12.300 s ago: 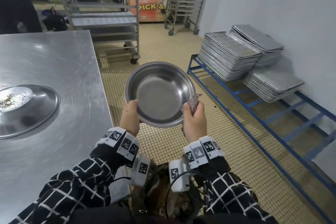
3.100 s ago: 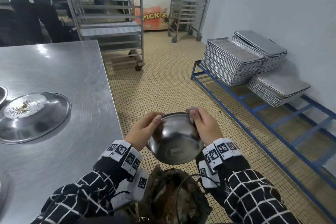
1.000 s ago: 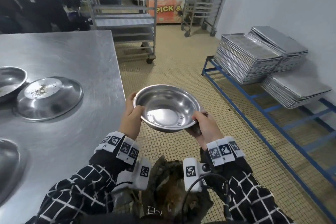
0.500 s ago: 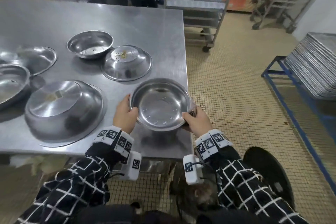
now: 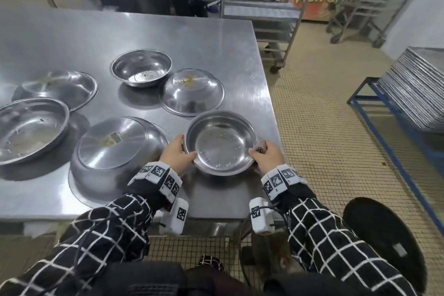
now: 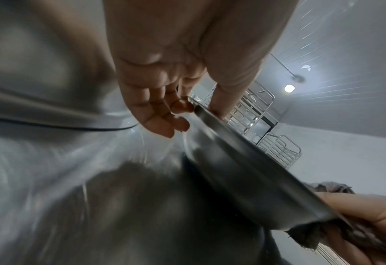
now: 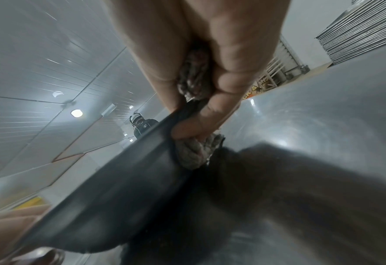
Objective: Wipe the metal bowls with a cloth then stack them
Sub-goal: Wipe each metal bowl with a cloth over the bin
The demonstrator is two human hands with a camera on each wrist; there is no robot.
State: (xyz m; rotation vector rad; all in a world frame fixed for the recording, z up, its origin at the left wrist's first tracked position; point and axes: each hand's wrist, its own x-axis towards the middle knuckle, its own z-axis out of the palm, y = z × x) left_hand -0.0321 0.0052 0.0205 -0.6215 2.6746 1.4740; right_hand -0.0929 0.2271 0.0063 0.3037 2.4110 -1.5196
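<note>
Held by its rim just above the table's [image 5: 125,31] near corner, the bowl [image 5: 219,143] (thin, stiff, probably slippery) is pinched by the left hand [image 5: 176,155] and the right hand [image 5: 268,158], cloth [image 7: 196,152] bunched inside.

The stainless steel desk [image 5: 197,38] carried six metal bowls. An upright small bowl [image 5: 141,67] with specks inside sat at 12 o'clock of the group. Just beside it at 1 o'clock, an inverted bowl [image 5: 192,91] bore crumbs on its base. A large inverted bowl [image 5: 115,151] with a label lay at 6 o'clock. At 9 o'clock stood a large upright bowl [image 5: 26,130] holding residue; behind it, at 10 o'clock, another inverted bowl [image 5: 60,89]. An upright bowl [image 5: 221,143] was at 4 o'clock near the desk's right edge; whether it rested on the desk could not be determined.
</note>
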